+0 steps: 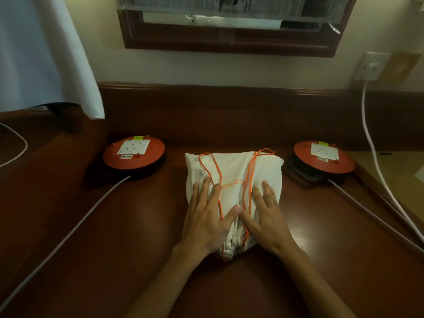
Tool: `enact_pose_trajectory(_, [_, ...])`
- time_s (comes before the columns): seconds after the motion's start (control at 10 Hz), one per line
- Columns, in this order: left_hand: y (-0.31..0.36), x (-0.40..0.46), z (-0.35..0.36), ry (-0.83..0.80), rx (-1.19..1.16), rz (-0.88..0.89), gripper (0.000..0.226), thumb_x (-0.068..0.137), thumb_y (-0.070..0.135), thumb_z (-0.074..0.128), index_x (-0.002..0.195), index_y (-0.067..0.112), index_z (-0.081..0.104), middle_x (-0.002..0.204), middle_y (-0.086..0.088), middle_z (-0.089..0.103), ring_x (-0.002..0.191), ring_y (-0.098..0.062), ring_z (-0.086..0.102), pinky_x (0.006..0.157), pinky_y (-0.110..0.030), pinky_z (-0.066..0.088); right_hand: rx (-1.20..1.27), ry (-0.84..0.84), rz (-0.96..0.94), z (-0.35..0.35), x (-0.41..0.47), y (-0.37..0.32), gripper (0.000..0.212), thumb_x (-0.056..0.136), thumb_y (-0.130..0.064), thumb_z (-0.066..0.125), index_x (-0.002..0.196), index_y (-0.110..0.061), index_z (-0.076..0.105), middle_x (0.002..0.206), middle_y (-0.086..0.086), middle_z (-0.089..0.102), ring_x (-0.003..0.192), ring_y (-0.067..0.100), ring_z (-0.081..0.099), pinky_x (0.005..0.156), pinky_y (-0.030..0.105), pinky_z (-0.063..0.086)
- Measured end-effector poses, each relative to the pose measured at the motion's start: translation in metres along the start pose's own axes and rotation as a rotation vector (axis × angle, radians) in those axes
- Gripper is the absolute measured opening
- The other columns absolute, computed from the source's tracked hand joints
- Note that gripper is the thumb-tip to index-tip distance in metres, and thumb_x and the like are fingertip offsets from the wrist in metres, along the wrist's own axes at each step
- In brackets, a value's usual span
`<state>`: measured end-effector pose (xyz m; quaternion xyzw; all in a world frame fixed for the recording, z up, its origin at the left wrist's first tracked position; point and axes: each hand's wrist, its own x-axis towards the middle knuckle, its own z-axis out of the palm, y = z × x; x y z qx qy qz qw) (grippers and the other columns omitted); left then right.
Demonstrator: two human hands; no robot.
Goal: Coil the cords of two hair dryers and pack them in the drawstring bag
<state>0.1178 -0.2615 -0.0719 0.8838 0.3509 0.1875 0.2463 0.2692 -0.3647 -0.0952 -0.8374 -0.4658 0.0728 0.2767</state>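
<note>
Left hand [207, 216] and right hand [267, 214], fingers spread flat, press the cinched drawstring bag [234, 175].

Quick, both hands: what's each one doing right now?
Left hand: open, flat on the drawstring bag, no grip.
Right hand: open, flat on the bag, no grip.

the cream cloth drawstring bag [234, 180] lies mid-desk on the dark wooden desk [114, 249], its gathered mouth toward the person. the left hand [206, 219] and right hand [268, 216] rest flat on it. round orange cable reels flank it, one left [133, 152], one right [324, 157].
</note>
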Motion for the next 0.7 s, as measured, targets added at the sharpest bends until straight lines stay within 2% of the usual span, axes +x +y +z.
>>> enact_pose_trajectory(0.1, [-0.006, 0.032, -0.005, 0.005, 0.022, -0.004, 0.090, 0.091, 0.077, 0.038, 0.161, 0.031, 0.004, 0.169, 0.008, -0.014, 0.154, -0.014, -0.020, 0.125, -0.041, 0.002, -0.009, -0.015, -0.010, 0.000, 0.036, 0.000, 0.100, 0.082, -0.086, 0.021, 0.161, -0.027, 0.001, 0.167, -0.006, -0.018, 0.154, 0.016, -0.017, 0.124, 0.046, 0.003])
enact_pose_trajectory(0.3, [-0.017, 0.092, -0.008, -0.005, 0.029, -0.038, 0.096, 0.089, 0.078, 0.043, 0.162, 0.031, 0.002, 0.170, 0.006, -0.009, 0.155, -0.018, -0.014, 0.125, -0.044, 0.005, -0.075, 0.002, 0.004, 0.005, 0.099, -0.002, 0.103, 0.075, -0.084, 0.015, 0.161, -0.026, 0.009, 0.169, -0.003, -0.010, 0.156, 0.018, -0.008, 0.125, 0.053, 0.006])
enact_pose_trajectory(0.4, [-0.024, 0.114, -0.009, 0.011, 0.013, -0.037, 0.094, 0.089, 0.075, 0.047, 0.162, 0.030, 0.008, 0.170, 0.006, -0.005, 0.156, -0.019, -0.011, 0.125, -0.044, 0.007, -0.072, -0.003, 0.026, 0.009, 0.119, -0.002, 0.097, 0.083, -0.081, 0.025, 0.161, -0.027, 0.008, 0.169, -0.004, -0.011, 0.155, 0.017, -0.009, 0.123, 0.054, 0.004])
enact_pose_trajectory(0.5, [-0.027, 0.124, -0.003, 0.038, 0.001, -0.042, 0.087, 0.090, 0.070, 0.051, 0.160, 0.031, 0.019, 0.170, 0.005, 0.000, 0.156, -0.020, -0.008, 0.125, -0.047, 0.013, -0.046, 0.010, 0.036, 0.012, 0.130, 0.004, 0.085, 0.093, -0.069, 0.041, 0.160, -0.030, 0.007, 0.168, -0.009, -0.013, 0.155, 0.014, -0.011, 0.123, 0.058, 0.003])
enact_pose_trajectory(0.6, [-0.024, 0.121, -0.003, 0.082, -0.098, -0.028, 0.085, 0.091, 0.070, 0.051, 0.160, 0.034, 0.018, 0.170, 0.005, 0.003, 0.156, -0.019, -0.006, 0.125, -0.050, 0.013, 0.028, -0.027, 0.048, 0.009, 0.129, -0.001, 0.095, 0.080, -0.084, 0.033, 0.159, -0.037, 0.008, 0.168, -0.013, -0.011, 0.155, 0.011, -0.009, 0.123, 0.057, 0.000])
enact_pose_trajectory(0.7, [-0.026, 0.110, -0.005, 0.182, -0.235, 0.012, 0.091, 0.086, 0.079, 0.046, 0.160, 0.041, 0.008, 0.170, 0.008, 0.003, 0.156, -0.015, -0.005, 0.125, -0.047, 0.008, 0.435, 0.077, 0.016, -0.001, 0.122, 0.005, 0.087, 0.083, -0.080, 0.041, 0.157, -0.044, 0.012, 0.168, -0.014, 0.001, 0.155, 0.009, 0.001, 0.125, 0.051, 0.003])
